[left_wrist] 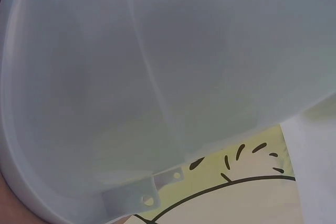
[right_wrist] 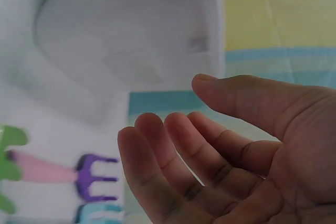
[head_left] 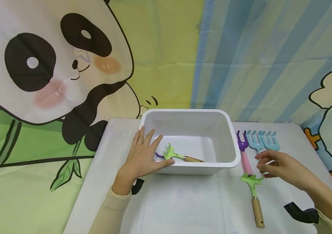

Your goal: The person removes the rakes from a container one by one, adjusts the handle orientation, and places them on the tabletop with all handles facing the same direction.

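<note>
A white tabletop stands before a cartoon panda backdrop. One white plastic bin holds one green toy rake. Outside lie four tools: one green rake, one purple fork, two blue rakes. Left hand rests flat on the bin's wall, fingers released; right hand hovers loosely curled, holding nothing, above the outer green rake.

A bin stands at mid-frame on the table, with a small rake lying inside it. Right of the bin, four more garden tools lie side by side.
</note>
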Tool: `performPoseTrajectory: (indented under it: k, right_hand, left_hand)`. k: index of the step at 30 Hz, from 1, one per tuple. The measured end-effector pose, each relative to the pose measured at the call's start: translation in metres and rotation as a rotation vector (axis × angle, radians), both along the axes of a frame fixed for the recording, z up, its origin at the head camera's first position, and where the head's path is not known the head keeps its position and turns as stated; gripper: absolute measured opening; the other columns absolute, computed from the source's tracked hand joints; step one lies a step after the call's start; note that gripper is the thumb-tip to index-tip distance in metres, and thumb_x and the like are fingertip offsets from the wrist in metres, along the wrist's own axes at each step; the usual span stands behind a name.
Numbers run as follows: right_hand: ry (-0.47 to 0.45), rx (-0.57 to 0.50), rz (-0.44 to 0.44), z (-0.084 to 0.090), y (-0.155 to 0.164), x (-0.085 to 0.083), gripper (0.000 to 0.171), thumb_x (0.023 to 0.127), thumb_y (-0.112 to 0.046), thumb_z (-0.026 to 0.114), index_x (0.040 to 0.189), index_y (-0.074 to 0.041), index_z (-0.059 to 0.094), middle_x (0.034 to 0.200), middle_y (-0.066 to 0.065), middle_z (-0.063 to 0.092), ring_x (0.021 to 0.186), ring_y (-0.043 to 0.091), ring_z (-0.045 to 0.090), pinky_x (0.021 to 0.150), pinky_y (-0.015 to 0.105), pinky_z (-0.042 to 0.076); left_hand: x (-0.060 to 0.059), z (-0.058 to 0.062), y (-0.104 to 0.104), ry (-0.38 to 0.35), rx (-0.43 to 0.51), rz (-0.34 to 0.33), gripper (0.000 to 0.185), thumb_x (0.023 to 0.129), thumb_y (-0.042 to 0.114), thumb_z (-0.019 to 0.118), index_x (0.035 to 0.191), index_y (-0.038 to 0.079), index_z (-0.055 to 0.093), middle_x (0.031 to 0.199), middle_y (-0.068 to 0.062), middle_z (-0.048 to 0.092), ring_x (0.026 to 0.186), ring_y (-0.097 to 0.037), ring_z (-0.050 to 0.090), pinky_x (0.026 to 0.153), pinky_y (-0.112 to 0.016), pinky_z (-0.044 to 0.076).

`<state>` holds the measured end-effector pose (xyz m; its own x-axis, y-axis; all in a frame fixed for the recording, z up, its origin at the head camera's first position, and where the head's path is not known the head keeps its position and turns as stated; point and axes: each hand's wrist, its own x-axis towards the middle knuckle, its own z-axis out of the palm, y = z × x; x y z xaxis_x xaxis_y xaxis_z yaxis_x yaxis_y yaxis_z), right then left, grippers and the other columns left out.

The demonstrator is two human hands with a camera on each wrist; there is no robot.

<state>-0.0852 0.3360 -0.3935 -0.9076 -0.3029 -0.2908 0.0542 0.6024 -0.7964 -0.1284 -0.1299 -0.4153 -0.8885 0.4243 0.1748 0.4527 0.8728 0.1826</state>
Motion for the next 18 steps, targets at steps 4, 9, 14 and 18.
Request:
performPoseTrajectory:
  k: [4,9,14,18]
  right_hand:
    - [0.098,0.047,0.064,0.027,-0.017,-0.017,0.038,0.098,-0.016,0.066,0.128,0.006,0.053,0.103,0.013,0.061,0.086,0.021,0.069,0.07,0.034,0.06]
    - [0.174,0.057,0.139,0.052,-0.04,-0.037,0.031,0.098,-0.016,0.066,0.123,0.001,0.058,0.103,0.011,0.061,0.084,0.018,0.069,0.07,0.032,0.059]
    - [0.144,0.007,0.223,0.069,-0.066,-0.06,0.033,0.099,-0.014,0.065,0.125,0.004,0.056,0.105,0.012,0.061,0.088,0.024,0.069,0.074,0.033,0.059]
    - [0.082,0.002,0.289,0.079,-0.092,-0.081,0.034,0.099,-0.015,0.064,0.127,0.002,0.055,0.106,0.012,0.061,0.091,0.027,0.068,0.078,0.035,0.058]
  left_hand:
    - [-0.001,0.0,0.001,-0.002,-0.006,-0.002,0.104,0.079,0.089,0.041,0.149,0.013,0.049,0.158,-0.019,0.032,0.149,-0.047,0.002,0.119,-0.053,0.0]
    - [-0.001,0.001,0.002,-0.008,-0.012,-0.003,0.105,0.079,0.09,0.039,0.149,0.013,0.049,0.158,-0.019,0.031,0.149,-0.047,0.002,0.119,-0.053,0.0]
    - [-0.001,0.001,0.002,-0.014,-0.025,0.003,0.104,0.08,0.089,0.038,0.15,0.013,0.048,0.159,-0.018,0.031,0.149,-0.047,0.001,0.119,-0.053,0.0]
    - [0.0,0.001,0.001,-0.02,-0.029,0.007,0.104,0.08,0.089,0.04,0.15,0.013,0.048,0.159,-0.018,0.03,0.149,-0.046,0.001,0.119,-0.053,-0.001]
